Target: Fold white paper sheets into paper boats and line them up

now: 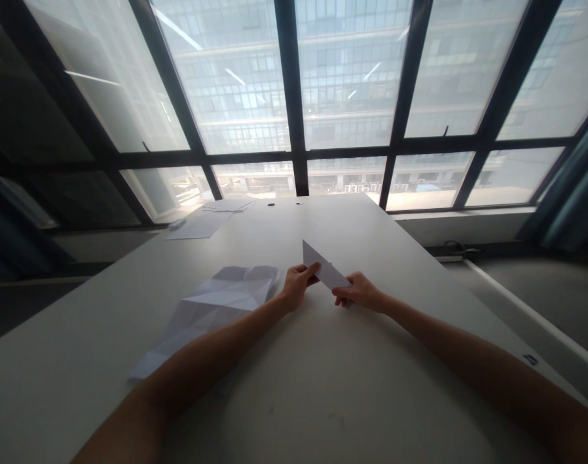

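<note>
Between my hands is a small folded piece of white paper [329, 273], held above the table and tilted, with one pointed corner up at its left end. My left hand [300, 282] pinches it near that end, thumb on the near face. At the lower right end my right hand [358, 292] grips it between thumb and fingers. Part of each hand's fingers is hidden behind the paper. To the left of my left hand lies a creased, unfolded white sheet [229, 293], partly covered by my left forearm.
The white table [371, 380] stretches away toward large windows [347, 77] with dark frames. More white sheets [202, 224] lie at its far left. A dark round hole [271, 205] sits near the far edge. Blue curtains [572, 187] hang at the sides.
</note>
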Available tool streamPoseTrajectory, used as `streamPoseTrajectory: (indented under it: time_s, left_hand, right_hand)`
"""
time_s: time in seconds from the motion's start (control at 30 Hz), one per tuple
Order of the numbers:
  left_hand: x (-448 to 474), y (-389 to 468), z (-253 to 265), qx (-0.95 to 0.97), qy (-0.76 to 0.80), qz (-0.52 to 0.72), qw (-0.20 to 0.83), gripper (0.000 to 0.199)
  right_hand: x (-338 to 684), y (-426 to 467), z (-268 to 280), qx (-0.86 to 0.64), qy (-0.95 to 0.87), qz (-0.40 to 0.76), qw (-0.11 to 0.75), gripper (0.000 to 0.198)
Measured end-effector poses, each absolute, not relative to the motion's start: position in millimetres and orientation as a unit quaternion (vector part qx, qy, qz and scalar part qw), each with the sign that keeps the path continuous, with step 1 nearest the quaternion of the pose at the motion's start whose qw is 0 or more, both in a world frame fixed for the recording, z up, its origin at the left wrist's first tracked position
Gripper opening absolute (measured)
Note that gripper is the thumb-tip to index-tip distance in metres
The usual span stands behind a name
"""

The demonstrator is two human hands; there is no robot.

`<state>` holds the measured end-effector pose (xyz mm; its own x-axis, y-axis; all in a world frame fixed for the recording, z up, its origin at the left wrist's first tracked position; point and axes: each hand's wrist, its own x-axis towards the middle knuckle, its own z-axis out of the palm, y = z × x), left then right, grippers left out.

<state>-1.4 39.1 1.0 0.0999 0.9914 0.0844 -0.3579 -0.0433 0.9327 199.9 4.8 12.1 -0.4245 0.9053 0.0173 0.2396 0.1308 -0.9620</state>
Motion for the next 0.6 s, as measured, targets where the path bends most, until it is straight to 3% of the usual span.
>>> streamPoseTrajectory:
  time_s: [0.6]
  left_hand:
    - [-13,56,2,0.358,0.358,0.617,0.602,0.032]
  right_hand:
    - [201,8,8,-0.421,-0.733,0.468,0.259,0.025]
